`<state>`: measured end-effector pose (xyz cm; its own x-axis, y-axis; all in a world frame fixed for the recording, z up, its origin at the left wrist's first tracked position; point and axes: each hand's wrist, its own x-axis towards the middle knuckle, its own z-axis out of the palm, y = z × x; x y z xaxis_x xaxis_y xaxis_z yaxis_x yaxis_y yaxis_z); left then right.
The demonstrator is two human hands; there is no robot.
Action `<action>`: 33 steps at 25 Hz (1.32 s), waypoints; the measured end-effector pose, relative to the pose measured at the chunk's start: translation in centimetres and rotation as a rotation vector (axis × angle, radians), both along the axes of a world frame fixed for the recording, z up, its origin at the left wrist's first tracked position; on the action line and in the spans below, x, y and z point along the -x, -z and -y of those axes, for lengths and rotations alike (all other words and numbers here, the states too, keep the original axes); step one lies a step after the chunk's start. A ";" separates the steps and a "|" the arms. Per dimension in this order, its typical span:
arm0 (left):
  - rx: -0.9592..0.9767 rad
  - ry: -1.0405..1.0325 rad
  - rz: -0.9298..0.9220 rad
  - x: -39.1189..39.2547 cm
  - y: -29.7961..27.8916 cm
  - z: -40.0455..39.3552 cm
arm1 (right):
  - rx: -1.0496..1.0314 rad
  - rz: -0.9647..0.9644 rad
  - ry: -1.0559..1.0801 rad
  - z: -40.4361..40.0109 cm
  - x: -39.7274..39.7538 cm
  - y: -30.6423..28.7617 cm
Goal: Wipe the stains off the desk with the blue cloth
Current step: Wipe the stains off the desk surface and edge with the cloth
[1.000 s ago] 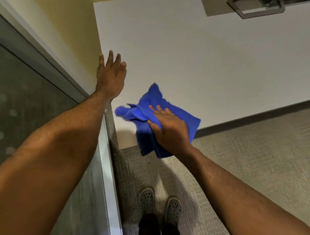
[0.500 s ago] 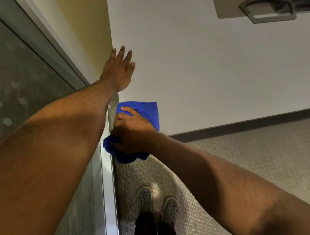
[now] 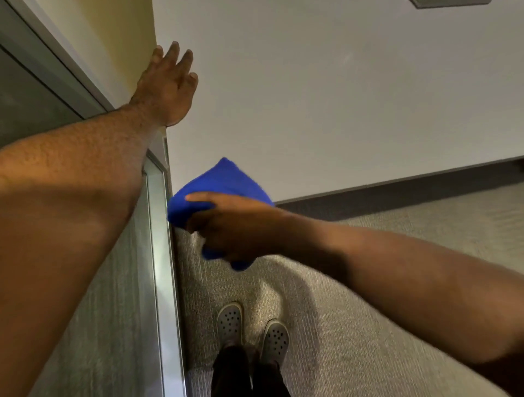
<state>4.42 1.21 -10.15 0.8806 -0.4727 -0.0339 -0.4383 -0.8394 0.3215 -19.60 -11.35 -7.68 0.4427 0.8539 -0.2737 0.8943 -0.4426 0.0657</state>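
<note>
The white desk (image 3: 326, 99) fills the upper right of the head view. Its near edge runs from lower left up to the right. My right hand (image 3: 241, 226) grips the bunched blue cloth (image 3: 215, 184) at the desk's near left corner, right next to the partition. Part of the cloth hangs below the hand, over the desk edge. My left hand (image 3: 170, 85) lies flat with its fingers spread on the desk's far left side, against the yellow wall. No stains are visible on the desk surface.
A grey partition with a metal frame (image 3: 158, 255) stands along the left. Below the desk is grey carpet (image 3: 368, 326) with my two grey perforated shoes (image 3: 252, 328). A grey object (image 3: 445, 2) sits at the desk's far edge.
My right hand dragged the cloth from the middle of the near edge leftward to the corner by the partition and bunched it up. My left hand stayed pressed on the desk.
</note>
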 end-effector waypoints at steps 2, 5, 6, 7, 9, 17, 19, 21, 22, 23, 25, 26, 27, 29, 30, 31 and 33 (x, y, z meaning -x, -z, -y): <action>-0.015 0.008 0.009 -0.2 0.3 0.0 | -0.178 -0.153 0.185 4.3 0.2 0.3; -0.050 0.042 0.010 -0.9 0.8 -0.2 | -0.121 -0.167 0.117 10.9 1.1 -0.1; -0.057 0.047 0.009 -1.1 0.8 -0.1 | -0.057 -0.059 0.070 13.3 1.6 0.0; -0.062 0.041 0.010 -1.2 0.8 -0.1 | -0.009 -0.011 0.052 15.1 2.5 -0.4; -0.059 0.011 0.023 -1.1 0.9 0.0 | -0.039 -0.001 0.108 18.3 3.8 -0.2; -0.012 0.035 -0.007 -2.4 2.3 -0.5 | -0.386 0.019 0.755 23.5 2.3 -0.2; -0.010 0.030 0.010 -2.3 2.1 -0.4 | -0.549 0.086 1.162 22.8 1.8 0.1; -0.007 0.013 0.037 -1.9 1.8 -0.4 | -0.565 0.148 1.526 20.9 0.5 0.2; -0.002 0.003 0.045 -1.7 1.8 -0.3 | -0.499 0.155 1.634 19.6 -0.5 0.2; 0.008 -0.001 0.049 -1.5 1.8 -0.2 | -0.413 0.153 1.693 18.0 -1.5 0.3; 0.035 0.003 0.059 -1.4 1.9 -0.1 | -0.332 0.130 1.707 14.3 -3.4 0.5; 0.043 0.000 0.061 -1.3 1.9 -0.2 | -0.335 0.119 1.686 12.0 -4.2 0.6; 0.046 -0.011 0.058 -1.2 1.9 -0.3 | -0.344 0.125 1.649 9.7 -4.8 0.7; 0.056 -0.043 0.034 -1.0 1.6 -0.4 | -0.349 0.138 1.546 6.3 -4.9 1.0; 0.054 -0.052 0.024 -0.8 1.4 -0.3 | -0.345 0.144 1.497 5.9 -4.5 1.1; 0.042 -0.050 0.018 -0.7 1.1 -0.1 | -0.348 0.154 1.474 6.4 -4.1 1.3; 0.001 -0.046 0.019 -0.1 0.6 0.1 | -0.346 0.174 1.515 9.0 -4.3 1.5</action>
<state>4.53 1.10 -10.74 0.9019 -0.4316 -0.0159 -0.4053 -0.8584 0.3145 -15.33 -20.39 -9.19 0.9197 -0.3920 -0.0215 -0.3895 -0.9044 -0.1740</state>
